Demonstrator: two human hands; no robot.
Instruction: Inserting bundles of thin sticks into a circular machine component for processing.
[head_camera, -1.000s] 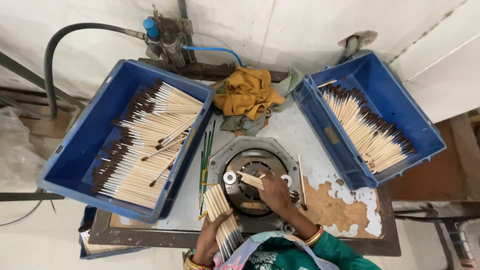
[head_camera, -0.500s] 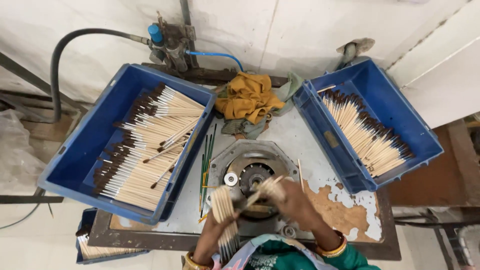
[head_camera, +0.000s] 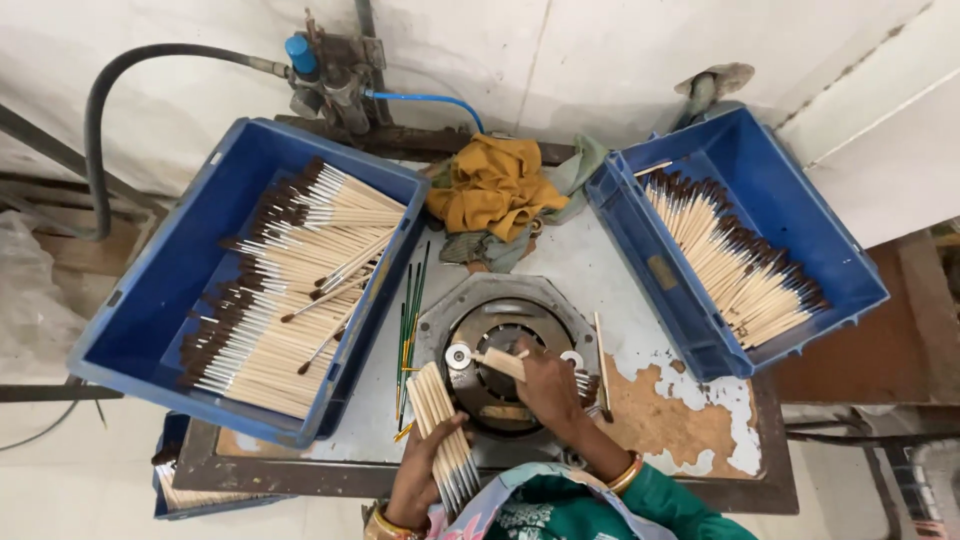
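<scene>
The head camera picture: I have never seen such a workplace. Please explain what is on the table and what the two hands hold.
The camera sits on the person's head and looks down. On the worn metal table stands a round grey metal machine. The left hand holds a bundle of pale wooden brush handles. The right hand holds one pale wooden handle over the machine. A blue plastic crate on the left and another on the right hold many dark-tipped brushes. A crumpled yellow cloth lies between them.
</scene>
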